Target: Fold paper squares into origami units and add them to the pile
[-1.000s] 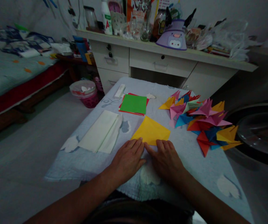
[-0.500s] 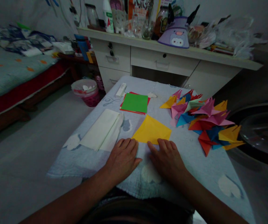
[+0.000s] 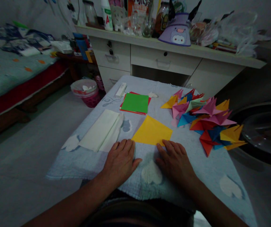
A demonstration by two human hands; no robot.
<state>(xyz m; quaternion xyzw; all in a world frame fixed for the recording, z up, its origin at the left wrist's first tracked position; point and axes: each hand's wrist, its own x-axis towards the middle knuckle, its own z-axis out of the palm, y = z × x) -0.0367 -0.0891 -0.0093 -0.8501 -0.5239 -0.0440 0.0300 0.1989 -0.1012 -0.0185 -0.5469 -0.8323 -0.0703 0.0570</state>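
Note:
A yellow sheet of origami paper (image 3: 152,130), folded with one point facing away from me, lies on the cloth-covered table. At its near left corner, my left hand (image 3: 120,160) rests flat with the fingertips at the paper's edge and the thumb out to the side. My right hand (image 3: 175,160) lies over the near right edge, fingers stretched out and touching the paper. Behind the yellow sheet is a stack of square papers with a green sheet (image 3: 135,103) on top and red edges below. Left of it sits a folded whitish paper (image 3: 101,129).
Several folded paper cranes (image 3: 206,115) in mixed colours are heaped on the right. A small white box (image 3: 121,90) lies at the far left of the tablecloth (image 3: 78,167). Beyond stands a white desk (image 3: 112,56); a pink bin (image 3: 89,97) is on the floor.
My right hand has slid to the right along the near edge of the yellow paper. The left hand has shifted slightly left, so the hands are wider apart.

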